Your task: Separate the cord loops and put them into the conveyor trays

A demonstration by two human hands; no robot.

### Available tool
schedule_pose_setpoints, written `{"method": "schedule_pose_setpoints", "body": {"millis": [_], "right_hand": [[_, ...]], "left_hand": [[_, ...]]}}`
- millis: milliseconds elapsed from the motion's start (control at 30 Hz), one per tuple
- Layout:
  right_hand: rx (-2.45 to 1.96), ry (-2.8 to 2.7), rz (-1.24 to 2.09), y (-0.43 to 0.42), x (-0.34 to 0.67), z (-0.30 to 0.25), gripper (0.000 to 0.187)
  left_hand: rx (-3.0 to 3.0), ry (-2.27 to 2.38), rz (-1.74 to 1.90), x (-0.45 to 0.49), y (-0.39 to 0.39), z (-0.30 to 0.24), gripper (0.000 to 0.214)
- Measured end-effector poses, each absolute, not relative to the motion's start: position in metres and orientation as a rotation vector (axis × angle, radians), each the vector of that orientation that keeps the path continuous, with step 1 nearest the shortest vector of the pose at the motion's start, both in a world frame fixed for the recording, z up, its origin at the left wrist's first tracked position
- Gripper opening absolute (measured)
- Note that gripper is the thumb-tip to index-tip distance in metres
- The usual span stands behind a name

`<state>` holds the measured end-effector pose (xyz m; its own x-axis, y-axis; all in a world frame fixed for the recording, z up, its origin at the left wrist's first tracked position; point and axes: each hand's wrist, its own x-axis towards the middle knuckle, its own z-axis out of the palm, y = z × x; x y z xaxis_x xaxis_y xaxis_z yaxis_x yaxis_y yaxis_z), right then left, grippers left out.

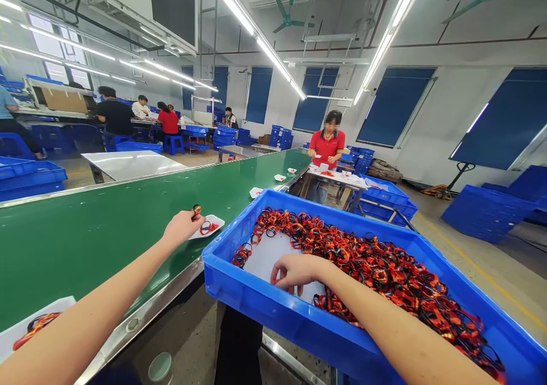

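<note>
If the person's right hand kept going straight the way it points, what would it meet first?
The right hand would probably meet the white sheet lining the blue plastic crate, though depth is hard to judge.

No legible text, labels, brands, numbers or signs, none readable on the blue crate (239, 294), none on the white tray (217, 220), none on the green conveyor belt (85, 248)

Blue crate wall (256, 299) — obstacle beside belt (85, 231)
</note>
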<state>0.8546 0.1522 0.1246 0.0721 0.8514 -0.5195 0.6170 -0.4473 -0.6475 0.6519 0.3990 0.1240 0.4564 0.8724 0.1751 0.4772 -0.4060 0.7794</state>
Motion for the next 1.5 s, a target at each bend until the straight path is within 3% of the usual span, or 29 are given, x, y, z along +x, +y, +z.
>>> {"method": "schedule_pose_setpoints", "body": {"millis": [167, 367, 700, 1500], "right_hand": [[-1.581, -1.402, 1.068, 0.154, 0.855, 0.147, 0.037], [-1.257, -1.296, 1.012, 0.149, 0.847, 0.158, 0.039], [-1.308, -1.283, 0.778, 0.156, 0.838, 0.156, 0.043], [-1.203, -1.305, 0.648, 0.147, 0.820, 0.168, 0.037]], "left_hand": [[1.964, 0.826, 0.860, 0.666, 0.349, 0.152, 0.034], [1.837, 0.426, 0.621, 0.684, 0.282, 0.162, 0.031], [1.701, 0.378, 0.567, 0.682, 0.274, 0.158, 0.026], [1.593, 0.392, 0.543, 0.684, 0.280, 0.155, 0.029]]}}
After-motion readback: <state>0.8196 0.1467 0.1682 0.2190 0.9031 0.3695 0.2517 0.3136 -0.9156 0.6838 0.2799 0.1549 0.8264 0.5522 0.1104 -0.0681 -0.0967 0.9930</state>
